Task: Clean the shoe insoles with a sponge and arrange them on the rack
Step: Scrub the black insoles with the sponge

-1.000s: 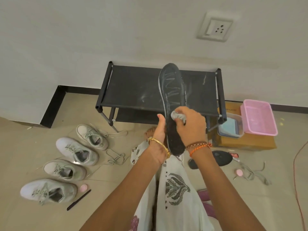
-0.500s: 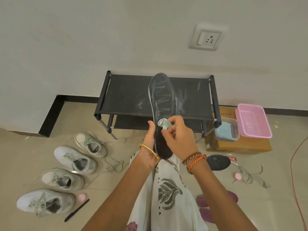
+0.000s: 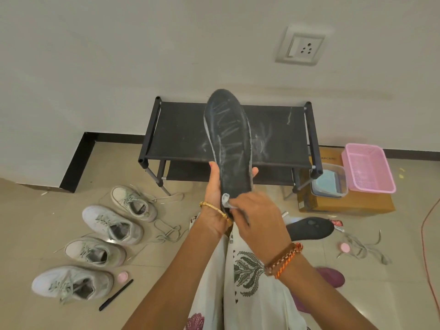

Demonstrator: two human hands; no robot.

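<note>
A black shoe insole (image 3: 229, 139) with pale smear marks stands upright in front of me. My left hand (image 3: 215, 194) grips its lower half from behind, thumb on the left edge and fingertips showing at the right edge. My right hand (image 3: 256, 215) pinches a small grey sponge (image 3: 225, 200) against the insole's heel end. Behind the insole stands the black two-tier rack (image 3: 181, 136), its top shelf smeared with white streaks. A second black insole (image 3: 309, 228) lies on the floor to the right.
Several pale sneakers (image 3: 112, 225) with loose laces lie on the floor at left, with a black pen (image 3: 116, 294) and a pink cap (image 3: 122, 276). At right, a pink basket (image 3: 367, 167) and a clear tub (image 3: 327, 181) sit on a cardboard box (image 3: 345, 203).
My right hand has slid the sponge down the insole from its middle to the heel end. The view has shifted, so rack and shoes sit lower in the frame.
</note>
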